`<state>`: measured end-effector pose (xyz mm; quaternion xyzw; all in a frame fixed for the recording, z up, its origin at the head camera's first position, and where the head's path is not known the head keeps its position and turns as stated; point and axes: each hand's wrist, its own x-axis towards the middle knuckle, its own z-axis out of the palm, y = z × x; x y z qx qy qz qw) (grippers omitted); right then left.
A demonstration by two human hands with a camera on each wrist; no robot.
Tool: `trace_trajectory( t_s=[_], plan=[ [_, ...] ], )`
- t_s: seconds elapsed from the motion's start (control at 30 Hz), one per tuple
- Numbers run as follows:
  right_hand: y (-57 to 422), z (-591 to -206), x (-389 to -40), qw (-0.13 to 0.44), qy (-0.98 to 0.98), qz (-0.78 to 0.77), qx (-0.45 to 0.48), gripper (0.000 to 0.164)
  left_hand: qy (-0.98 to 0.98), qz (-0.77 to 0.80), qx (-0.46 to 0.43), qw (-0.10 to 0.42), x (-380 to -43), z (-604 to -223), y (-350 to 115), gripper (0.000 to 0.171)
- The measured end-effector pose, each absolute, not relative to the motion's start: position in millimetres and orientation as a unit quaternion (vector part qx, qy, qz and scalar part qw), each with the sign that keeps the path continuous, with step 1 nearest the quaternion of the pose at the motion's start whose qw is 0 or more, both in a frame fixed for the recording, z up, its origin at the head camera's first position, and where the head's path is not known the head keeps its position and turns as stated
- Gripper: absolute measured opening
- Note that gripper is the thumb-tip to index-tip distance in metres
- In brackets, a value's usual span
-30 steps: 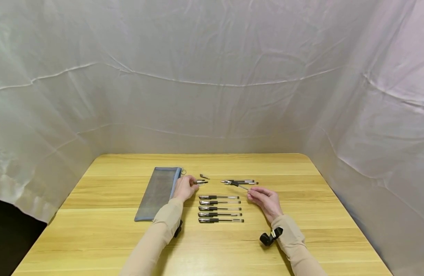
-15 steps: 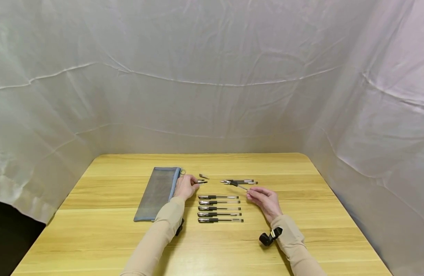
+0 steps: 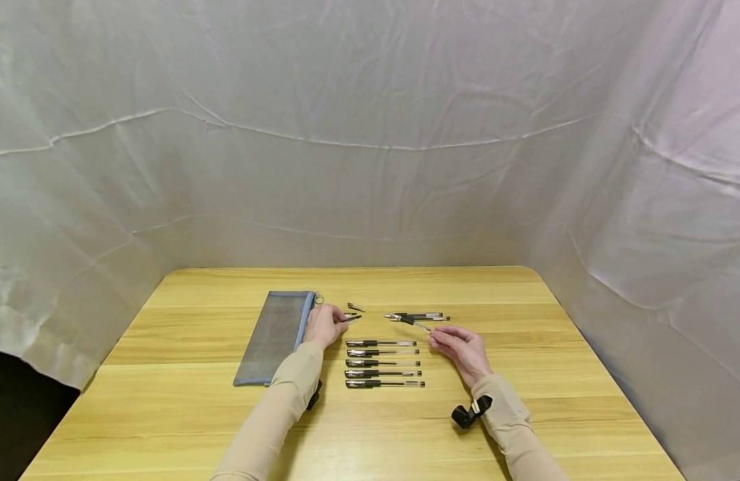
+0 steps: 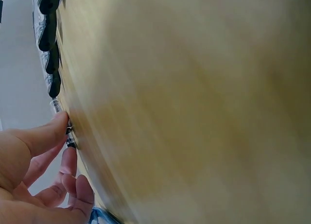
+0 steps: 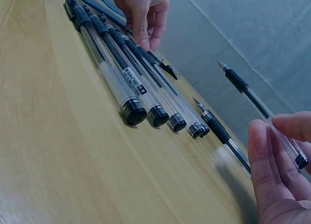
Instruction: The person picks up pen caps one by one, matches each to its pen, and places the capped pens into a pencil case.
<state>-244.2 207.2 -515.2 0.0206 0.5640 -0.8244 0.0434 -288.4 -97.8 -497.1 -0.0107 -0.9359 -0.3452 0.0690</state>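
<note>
- Grey mesh zip pouch (image 3: 269, 341) flat on the wooden table (image 3: 183, 427).
- Left hand (image 3: 324, 326) pinching a pen cap (image 3: 354, 319); two loose caps (image 3: 355, 307) near.
- Five gel pens (image 3: 365, 363) capped, rowed: apparently done.
- Two pens (image 3: 430, 314) lying uncapped.
- Right hand (image 3: 464, 353) pinching another uncapped pen (image 5: 235, 80), tip leftward; nothing visibly blocks it.

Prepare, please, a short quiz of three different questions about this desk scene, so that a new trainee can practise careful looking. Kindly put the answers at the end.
1. Count: how many are there in the nearest row of pens?
2. True or false: the held pen in the right grip is capped.
3. Fill in the gap: in the head view, the flat thing lying to the left of that row is a ____.

Key: 1. five; 2. false, it is uncapped; 3. mesh pouch.
</note>
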Motion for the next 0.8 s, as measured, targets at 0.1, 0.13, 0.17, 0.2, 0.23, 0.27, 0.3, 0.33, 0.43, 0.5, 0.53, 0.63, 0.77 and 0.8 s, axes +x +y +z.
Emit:
trace_trajectory(
  t_s=[0.1,0.13,0.17,0.2,0.23,0.27,0.3,0.33,0.43,0.5,0.53,0.63,0.77,0.8],
  plan=[
    [207,-514,-245,0.045,0.560,-0.827,0.028,0.020,-0.937,-0.343,-0.008,0.068,-289,-498,-98,0.005],
    [207,-514,-245,0.046,0.561,-0.826,0.030,0.020,-0.937,-0.344,-0.006,0.067,-289,-498,-98,0.004],
    [206,-514,-245,0.046,0.560,-0.826,0.033,0.020,-0.938,-0.340,-0.008,0.068,-289,-497,-98,0.004],
    [206,-513,-245,0.047,0.560,-0.826,0.036,0.020,-0.939,-0.338,-0.011,0.068,-289,-497,-99,0.005],
    [206,-513,-245,0.048,0.560,-0.826,0.038,0.020,-0.939,-0.337,-0.012,0.067,-288,-497,-99,0.005],
    [206,-513,-246,0.048,0.561,-0.825,0.040,0.021,-0.940,-0.334,-0.015,0.068,-288,-496,-99,0.006],
    [206,-513,-246,0.049,0.563,-0.824,0.042,0.021,-0.940,-0.335,-0.017,0.067,-287,-495,-100,0.006],
    [206,-513,-246,0.050,0.565,-0.823,0.043,0.021,-0.939,-0.336,-0.017,0.066,-286,-495,-100,0.007],
    [206,-513,-246,0.049,0.568,-0.820,0.045,0.021,-0.933,-0.354,-0.014,0.059,-282,-493,-102,0.009],
    [206,-513,-246,0.050,0.571,-0.819,0.043,0.020,-0.926,-0.373,-0.013,0.056,-279,-493,-103,0.009],
    [206,-512,-246,0.051,0.572,-0.818,0.041,0.020,-0.922,-0.382,-0.015,0.056,-278,-492,-104,0.009],
    [206,-511,-246,0.051,0.573,-0.817,0.034,0.019,-0.910,-0.410,-0.028,0.061,-273,-492,-106,0.009],
    [204,-511,-247,0.057,0.573,-0.817,0.020,0.018,-0.888,-0.454,-0.043,0.055,-263,-491,-109,0.009],
    [203,-511,-248,0.062,0.575,-0.816,0.014,0.019,-0.882,-0.466,-0.049,0.052,-261,-491,-110,0.009]
  ],
)
